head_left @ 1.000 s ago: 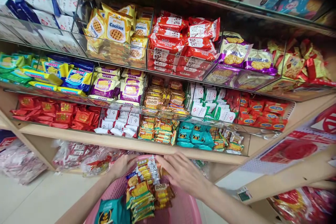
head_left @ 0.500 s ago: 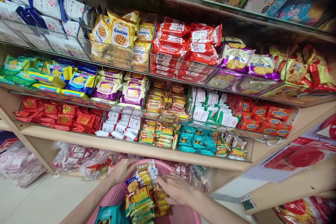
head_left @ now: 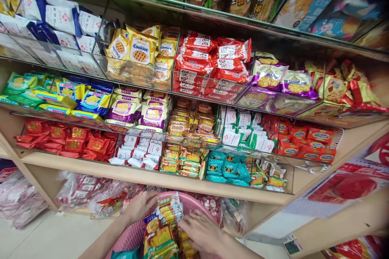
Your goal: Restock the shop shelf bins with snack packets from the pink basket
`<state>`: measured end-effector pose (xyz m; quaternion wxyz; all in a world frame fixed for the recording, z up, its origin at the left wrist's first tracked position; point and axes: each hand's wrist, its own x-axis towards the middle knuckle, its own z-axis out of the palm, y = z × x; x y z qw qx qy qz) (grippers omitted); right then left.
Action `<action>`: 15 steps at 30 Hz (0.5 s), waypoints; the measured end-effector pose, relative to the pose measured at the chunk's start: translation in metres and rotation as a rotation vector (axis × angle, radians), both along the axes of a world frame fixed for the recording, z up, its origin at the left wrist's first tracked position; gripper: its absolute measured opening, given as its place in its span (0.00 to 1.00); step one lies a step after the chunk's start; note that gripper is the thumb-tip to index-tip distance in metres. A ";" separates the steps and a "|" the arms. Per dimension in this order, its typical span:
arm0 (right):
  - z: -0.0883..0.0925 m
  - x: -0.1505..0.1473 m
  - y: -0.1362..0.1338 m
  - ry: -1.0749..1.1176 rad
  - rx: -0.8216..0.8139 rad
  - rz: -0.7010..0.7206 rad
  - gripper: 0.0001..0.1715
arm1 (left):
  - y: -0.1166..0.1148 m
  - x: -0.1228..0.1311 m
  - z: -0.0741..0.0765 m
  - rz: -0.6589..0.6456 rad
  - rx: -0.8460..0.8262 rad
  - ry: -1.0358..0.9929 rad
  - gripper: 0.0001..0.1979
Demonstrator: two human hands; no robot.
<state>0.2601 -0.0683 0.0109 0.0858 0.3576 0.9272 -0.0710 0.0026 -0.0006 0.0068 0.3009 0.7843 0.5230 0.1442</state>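
Left hand [head_left: 140, 206] is curled over the far rim of the pink basket [head_left: 194, 204], fingers hooked on the edge — looks like it's gripping the rim to steady the thing. Right hand [head_left: 199, 232] is down inside the basket with fingers bent onto the stack of small snack packets [head_left: 162, 226], which sits in the middle of the basket, partly standing on end. I can't tell if that hand has actually closed around a packet or is just pressing on them, since the fingertips disappear between the wrappers.

The shelf [head_left: 152, 176] right behind is split into clear bins, one product each, probably so the loose little packs don't slide together. The orange-and-green packets [head_left: 182, 160] in the bottom row look like the same kind as the ones in the basket, with teal packets [head_left: 223, 166] next to them. Higher up there are yellow cookie bags [head_left: 138, 48].

Hard to see — the near half of the basket is cut off by the frame bottom, a teal pack there shows only a corner, and the clear bags [head_left: 91, 192] under the shelf are too crumpled to read.
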 end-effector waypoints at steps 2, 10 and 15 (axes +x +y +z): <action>-0.004 0.000 -0.001 0.007 0.021 -0.001 0.26 | -0.001 0.000 0.001 -0.010 0.005 0.004 0.23; 0.053 0.005 0.000 0.160 0.330 0.040 0.18 | 0.001 -0.001 -0.003 -0.012 0.011 0.011 0.23; 0.158 0.007 0.031 0.314 0.728 0.087 0.12 | 0.002 -0.001 -0.006 0.019 0.004 0.030 0.24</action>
